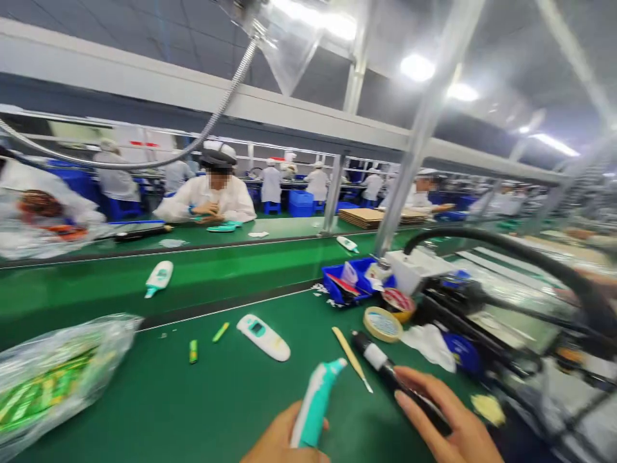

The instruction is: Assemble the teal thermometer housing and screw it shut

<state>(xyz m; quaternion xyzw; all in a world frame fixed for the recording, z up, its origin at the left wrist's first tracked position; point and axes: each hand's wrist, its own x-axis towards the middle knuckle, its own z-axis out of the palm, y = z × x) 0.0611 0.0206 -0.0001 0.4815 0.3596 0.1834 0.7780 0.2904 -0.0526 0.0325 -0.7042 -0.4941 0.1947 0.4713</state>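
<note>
Black tool: the black cylindrical tool with a white band (pixel 385 368) lies over the green table (pixel 168 399), its long axis slanting from the far left to the near right, into the right hand (pixel 457 424).
Right fingers: thumb and forefinger lie on opposite sides of the black tool's near part; I cannot tell whether they clamp it or only straddle it.
Nearer hand: the right; the left hand (pixel 277 437) is to the left of the black tool, well apart from it.
Left fingers: clamped around a teal-and-white, slim plastic handheld device (pixel 315 402), narrow tip angled up towards the black tool's side.
Thin stick: a pale yellow, slender stick with a whitish tip (pixel 352 360) lies just left of the black tool, roughly parallel.
Tape: a yellow-edged round roll (pixel 383 324), just right of the black tool's far end.
Blue bin: an open blue plastic bin (pixel 335 294) beyond the black tool, holding white and reddish pieces, too blurred to identify.
Clear bag: a transparent plastic bag (pixel 116 329) far left of the black tool, holding many narrow green-and-yellow pieces (pixel 45 386).
</note>
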